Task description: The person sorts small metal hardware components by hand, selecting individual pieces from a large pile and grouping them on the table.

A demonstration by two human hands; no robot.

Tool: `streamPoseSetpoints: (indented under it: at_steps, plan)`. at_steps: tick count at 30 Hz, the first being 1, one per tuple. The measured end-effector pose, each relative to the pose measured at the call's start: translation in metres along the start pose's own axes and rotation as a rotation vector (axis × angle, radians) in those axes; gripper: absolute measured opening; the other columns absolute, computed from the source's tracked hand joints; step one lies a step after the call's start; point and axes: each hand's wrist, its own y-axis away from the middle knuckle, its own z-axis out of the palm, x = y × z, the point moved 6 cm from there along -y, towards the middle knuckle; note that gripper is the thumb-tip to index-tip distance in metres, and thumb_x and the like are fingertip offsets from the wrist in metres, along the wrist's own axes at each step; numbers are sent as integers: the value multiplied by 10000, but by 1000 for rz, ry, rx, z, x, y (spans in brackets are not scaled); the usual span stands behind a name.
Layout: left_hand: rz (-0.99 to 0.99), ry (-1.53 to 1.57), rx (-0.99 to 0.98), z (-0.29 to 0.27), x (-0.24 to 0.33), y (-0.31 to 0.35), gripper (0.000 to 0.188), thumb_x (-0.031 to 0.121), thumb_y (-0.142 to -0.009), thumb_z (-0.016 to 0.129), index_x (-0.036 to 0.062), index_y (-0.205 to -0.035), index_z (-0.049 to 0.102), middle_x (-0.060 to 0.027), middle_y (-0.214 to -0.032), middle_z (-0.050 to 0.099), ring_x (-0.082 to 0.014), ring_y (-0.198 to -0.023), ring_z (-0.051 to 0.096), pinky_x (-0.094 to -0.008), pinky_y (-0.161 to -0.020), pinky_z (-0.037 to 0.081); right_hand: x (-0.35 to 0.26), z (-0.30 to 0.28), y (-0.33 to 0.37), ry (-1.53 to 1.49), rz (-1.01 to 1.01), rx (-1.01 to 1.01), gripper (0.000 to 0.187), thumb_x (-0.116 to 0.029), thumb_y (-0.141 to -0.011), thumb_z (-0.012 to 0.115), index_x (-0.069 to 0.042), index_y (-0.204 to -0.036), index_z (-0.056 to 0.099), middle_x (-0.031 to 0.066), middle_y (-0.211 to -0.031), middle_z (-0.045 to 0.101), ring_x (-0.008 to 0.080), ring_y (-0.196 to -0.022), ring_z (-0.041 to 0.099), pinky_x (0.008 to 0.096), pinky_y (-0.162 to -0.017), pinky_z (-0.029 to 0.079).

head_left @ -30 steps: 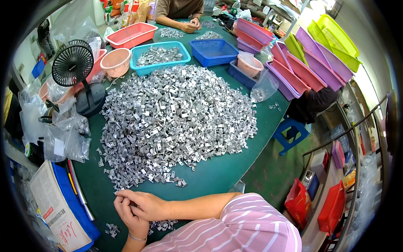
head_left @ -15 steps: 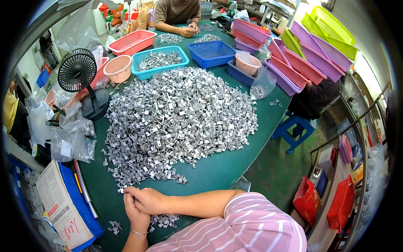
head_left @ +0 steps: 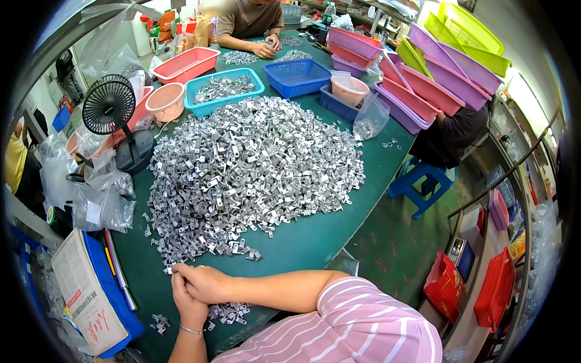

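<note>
Ahead | heaped metal pieces (head_left: pixel 254 169) | just beyond right hand (head_left: pixel 209 284), left hand (head_left: pixel 189 307)

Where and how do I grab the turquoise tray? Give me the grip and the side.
Probably grip the turquoise tray by its rim at the left and right ends, from above: it stands open side up, the metal parts inside leave that rim bare, and the big pile crowds its near side.
</note>
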Motion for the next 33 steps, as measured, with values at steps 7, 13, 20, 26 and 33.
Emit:
streamPoseSetpoints:
  at_steps: [7, 13, 20, 26, 33]
  plan:
    - [-16, 26, 11, 1, -7, 2, 340, 91, -786, 648, -26, -1088, 544, -143, -1021, 548, -298, -932, 569, -359, -808, 451, 1, 0, 0, 0, 10, 21, 355, -104, -837, 501, -12, -1179, 481, 268, -844, 654, 449, -785, 636, 525, -686, 502]
    - [15, -7, -22, 3, -9, -1, 319, 62, -836, 624, -25, -1132, 543, -70, -1034, 605, -154, -946, 571, -290, -820, 461, 10, 3, -2, 29, -1, 46, 334, -114, -852, 501, -43, -1178, 497, 247, -854, 666, 439, -785, 645, 510, -686, 512]
    - [-57, 166, 93, 0, -8, -1, 208, 25, -847, 623, -26, -1045, 582, -41, -961, 634, -117, -860, 585, -265, -759, 477, 6, 9, -10, 21, 54, 7, 201, -159, -853, 503, -26, -1003, 521, 249, -843, 661, 433, -785, 648, 521, -677, 495]
    - [-89, 253, 64, 2, -31, -4, 160, 14, -874, 592, -19, -1031, 592, -40, -975, 635, -105, -867, 585, -255, -763, 479, -1, -1, -7, 70, 33, -16, 198, -146, -853, 484, 7, -972, 524, 259, -864, 659, 425, -804, 653, 513, -696, 502]
    - [-146, 150, 125, -11, -35, 1, 156, 40, -878, 596, -13, -1023, 618, -47, -981, 649, -121, -872, 598, -269, -764, 485, -4, 9, -10, 118, -57, 11, 198, -120, -818, 529, 27, -950, 529, 258, -849, 660, 422, -812, 653, 504, -710, 513]
